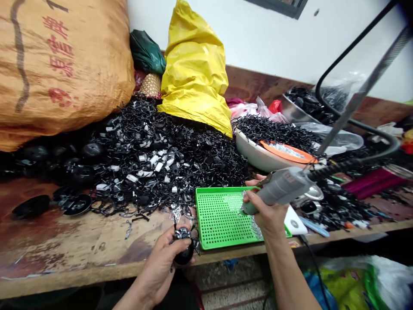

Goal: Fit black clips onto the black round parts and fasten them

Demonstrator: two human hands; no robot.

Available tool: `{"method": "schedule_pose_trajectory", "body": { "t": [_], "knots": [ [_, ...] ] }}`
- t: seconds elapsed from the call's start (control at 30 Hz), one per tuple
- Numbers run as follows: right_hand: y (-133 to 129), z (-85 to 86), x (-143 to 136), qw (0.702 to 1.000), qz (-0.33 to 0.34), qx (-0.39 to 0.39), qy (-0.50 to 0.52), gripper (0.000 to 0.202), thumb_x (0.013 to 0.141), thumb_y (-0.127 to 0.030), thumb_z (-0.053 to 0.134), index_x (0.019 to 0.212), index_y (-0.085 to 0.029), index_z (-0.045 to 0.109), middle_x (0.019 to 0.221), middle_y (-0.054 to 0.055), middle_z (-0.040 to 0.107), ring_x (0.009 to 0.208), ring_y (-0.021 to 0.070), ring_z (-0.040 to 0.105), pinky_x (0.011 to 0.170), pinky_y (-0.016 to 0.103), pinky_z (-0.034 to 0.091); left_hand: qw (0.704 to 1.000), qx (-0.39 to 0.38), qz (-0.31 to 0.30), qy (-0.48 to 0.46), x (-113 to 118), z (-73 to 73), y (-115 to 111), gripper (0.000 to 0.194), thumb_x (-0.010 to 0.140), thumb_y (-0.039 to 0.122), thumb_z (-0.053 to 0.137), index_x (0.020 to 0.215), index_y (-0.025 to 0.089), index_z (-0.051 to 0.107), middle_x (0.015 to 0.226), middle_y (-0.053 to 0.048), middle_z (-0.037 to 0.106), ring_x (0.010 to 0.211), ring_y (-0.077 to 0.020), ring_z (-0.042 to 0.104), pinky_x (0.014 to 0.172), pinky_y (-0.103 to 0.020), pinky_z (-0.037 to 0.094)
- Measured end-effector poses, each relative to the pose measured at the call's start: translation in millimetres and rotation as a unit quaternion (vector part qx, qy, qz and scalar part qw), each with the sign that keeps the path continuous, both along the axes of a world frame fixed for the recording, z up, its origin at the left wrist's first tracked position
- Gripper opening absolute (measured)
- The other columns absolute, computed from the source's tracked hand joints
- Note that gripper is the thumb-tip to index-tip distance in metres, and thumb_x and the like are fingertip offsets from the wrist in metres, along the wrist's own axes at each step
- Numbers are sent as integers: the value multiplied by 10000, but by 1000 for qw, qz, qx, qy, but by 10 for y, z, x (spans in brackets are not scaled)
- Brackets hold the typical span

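Observation:
Near the bench's front edge, my left hand (163,262) grips a small black round part (183,254) with metal pieces on its top. My right hand (266,211) is wrapped round a grey electric screwdriver (284,187), whose nose points down and left over a green perforated tray (214,219). Small silver screws (256,228) lie along the tray's right side. The tray sits just right of the black part. A few thin silver pieces (176,213) lie on the bench behind my left hand.
Behind rises a heap of black and white parts (158,159), with a yellow bag (196,69) and a large orange sack (64,64). A bowl (251,150) holds black pieces and an orange dish (287,151). A black cable (325,73) hangs at the right.

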State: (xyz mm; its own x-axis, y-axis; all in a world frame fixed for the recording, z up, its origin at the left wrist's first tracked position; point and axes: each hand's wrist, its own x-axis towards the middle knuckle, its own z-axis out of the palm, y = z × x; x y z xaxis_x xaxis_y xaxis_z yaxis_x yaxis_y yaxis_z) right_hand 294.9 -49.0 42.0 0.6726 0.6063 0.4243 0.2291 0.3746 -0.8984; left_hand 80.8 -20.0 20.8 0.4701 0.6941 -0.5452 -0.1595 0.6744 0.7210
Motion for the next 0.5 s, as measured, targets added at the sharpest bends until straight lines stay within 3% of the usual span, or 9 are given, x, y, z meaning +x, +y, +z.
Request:
{"method": "schedule_pose_trajectory", "body": {
  "t": [0.5],
  "knots": [
    [-8, -31, 34, 999, 9, 35, 0, 382, 618, -132, 606, 968, -222, 483, 786, -9, 586, 459, 91, 520, 472, 275, 442, 999, 0, 2, -39, -54, -9, -2, 223, 633, 175, 591, 851, 148, 555, 692, 2, 526, 574, -101, 475, 543, -254, 447]
  ]
}}
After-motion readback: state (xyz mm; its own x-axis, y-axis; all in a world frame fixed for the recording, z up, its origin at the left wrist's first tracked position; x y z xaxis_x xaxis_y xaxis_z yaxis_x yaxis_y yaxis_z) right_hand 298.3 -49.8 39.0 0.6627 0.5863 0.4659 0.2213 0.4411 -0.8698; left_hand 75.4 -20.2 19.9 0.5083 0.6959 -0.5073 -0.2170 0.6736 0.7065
